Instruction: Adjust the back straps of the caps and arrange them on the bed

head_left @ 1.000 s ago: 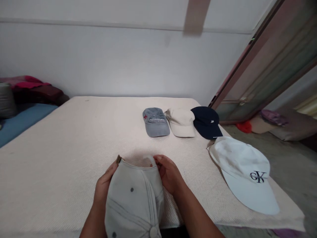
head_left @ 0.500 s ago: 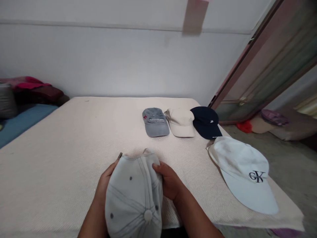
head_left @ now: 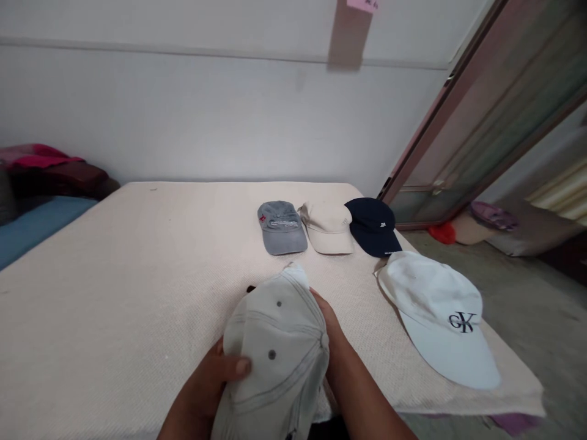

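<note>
Between my two hands is a pale grey baseball cap (head_left: 279, 336) with dark eyelets and visible seam stitching, held above the near edge of the covered surface. My left hand (head_left: 215, 376) grips its left side, thumb lying on the crown and the other fingers hidden beneath. On the right side of the cap, my right hand (head_left: 328, 330) is wrapped round the edge, its fingers mostly hidden behind the fabric. Nearest to the right hand lies a white cap (head_left: 428, 293) with dark letters on its front.
Behind, in a row, lie a grey cap (head_left: 282, 227), a beige cap (head_left: 326, 226) and a navy cap (head_left: 373, 226). They rest on a cream cloth-covered surface (head_left: 114, 293) that meets a white wall (head_left: 183, 116). A door frame (head_left: 440, 116) stands at the right.
The pale grey cap has been turned and tilted, its crown button swinging to the right. My left thumb now lies on top of the crown. The view has shifted slightly.
</note>
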A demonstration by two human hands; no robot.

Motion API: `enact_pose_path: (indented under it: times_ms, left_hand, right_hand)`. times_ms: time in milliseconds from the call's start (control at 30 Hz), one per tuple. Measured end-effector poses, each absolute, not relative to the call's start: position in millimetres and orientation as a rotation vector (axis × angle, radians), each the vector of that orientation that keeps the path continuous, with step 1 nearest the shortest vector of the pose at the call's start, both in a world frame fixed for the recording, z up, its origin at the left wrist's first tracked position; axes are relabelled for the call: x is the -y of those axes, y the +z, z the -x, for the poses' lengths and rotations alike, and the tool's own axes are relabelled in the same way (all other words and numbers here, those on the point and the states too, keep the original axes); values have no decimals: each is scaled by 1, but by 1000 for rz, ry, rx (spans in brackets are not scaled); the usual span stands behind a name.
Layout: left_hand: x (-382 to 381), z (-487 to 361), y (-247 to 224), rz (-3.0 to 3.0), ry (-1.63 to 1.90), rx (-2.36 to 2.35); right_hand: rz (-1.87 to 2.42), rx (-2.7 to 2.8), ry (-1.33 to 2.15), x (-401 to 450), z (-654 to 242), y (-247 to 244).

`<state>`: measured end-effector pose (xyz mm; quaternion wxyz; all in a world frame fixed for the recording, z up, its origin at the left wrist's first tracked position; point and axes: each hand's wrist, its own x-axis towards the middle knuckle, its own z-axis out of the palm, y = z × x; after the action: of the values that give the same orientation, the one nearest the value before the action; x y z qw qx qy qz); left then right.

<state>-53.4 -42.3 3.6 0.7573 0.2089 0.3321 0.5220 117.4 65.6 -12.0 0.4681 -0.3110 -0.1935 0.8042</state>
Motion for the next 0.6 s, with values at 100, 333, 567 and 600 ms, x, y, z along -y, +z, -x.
enact_pose_path:
  times_ms: [100,333,567,600]
  left_hand:
    - [46,64,-13,-410,1231,-766]
    - [43,110,-47,-367,1763,-1179]
    - [40,102,-32,-236,1829,-974]
    - [39,102,-32,-240,1818,-916]
  right_hand:
    - [776,407,2012,-63,-115,-16]
    - [648,286,2155,-62,-116,-2]
    - [415,376,2283,-55,-108,4]
    - [396,410,2284,-53,-106,3]
